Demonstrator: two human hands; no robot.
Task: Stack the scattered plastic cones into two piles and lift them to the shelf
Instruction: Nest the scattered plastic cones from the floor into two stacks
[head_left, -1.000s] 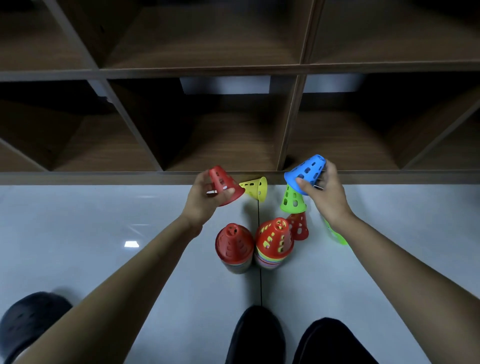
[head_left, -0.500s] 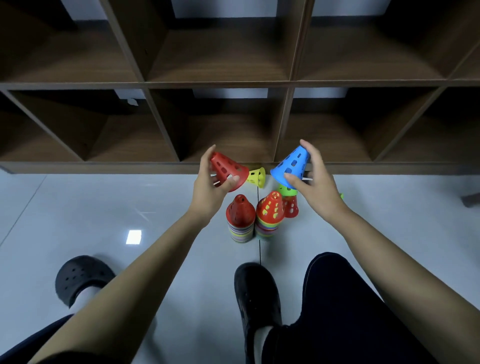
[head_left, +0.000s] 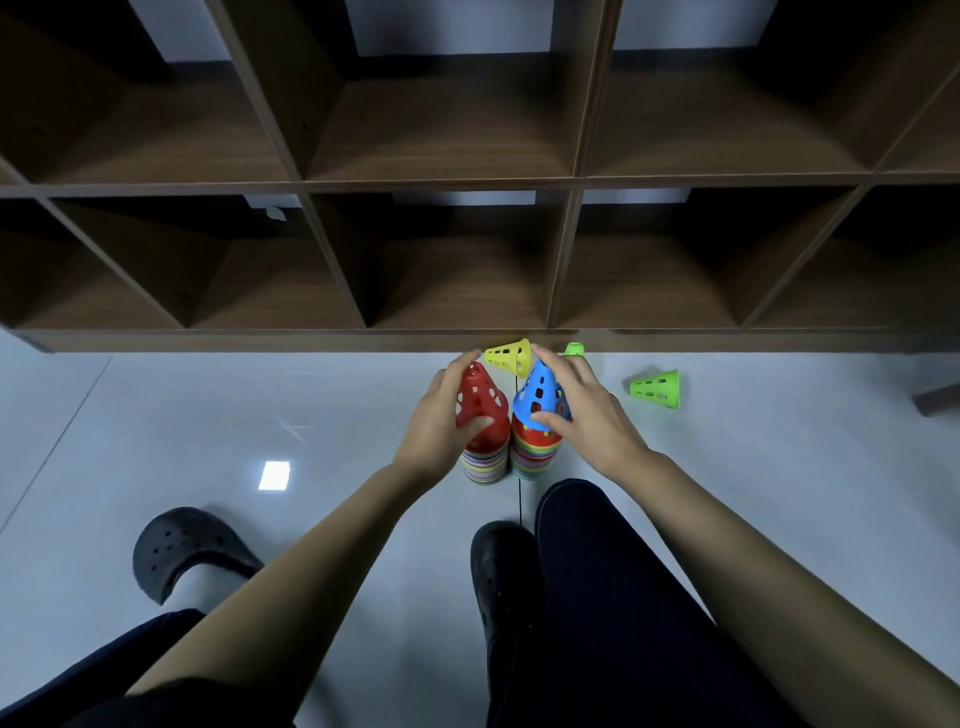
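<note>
Pale glossy floor (head_left: 182, 415) running up to a dark wooden shelf (head_left: 441, 179) of open cubbies. Two piles of plastic cones upright side by side on that floor, touching or nearly so. Left pile (head_left: 485, 465) topped by a red cone (head_left: 480, 402), clamped by the left hand (head_left: 441, 421): thumb pressed on the near side, fingers (head_left: 460, 366) curled over the far side up to the tip. Right pile (head_left: 535, 460) topped by a blue cone (head_left: 540, 397), tilted slightly and clamped the same way by the right hand (head_left: 587, 415), thumb on the near rim, fingers (head_left: 558, 364) wrapped around the far side. Just beyond both sets of fingertips, a yellow cone (head_left: 511, 356) on its side against the shelf base. Behind the right fingers, a green cone tip (head_left: 574, 349) poking up, the rest hidden. Well out to the right of those fingers, another green cone (head_left: 657, 388) on its side. Nearer the body, two black clogs (head_left: 182, 551) and dark trouser legs (head_left: 613, 597).
</note>
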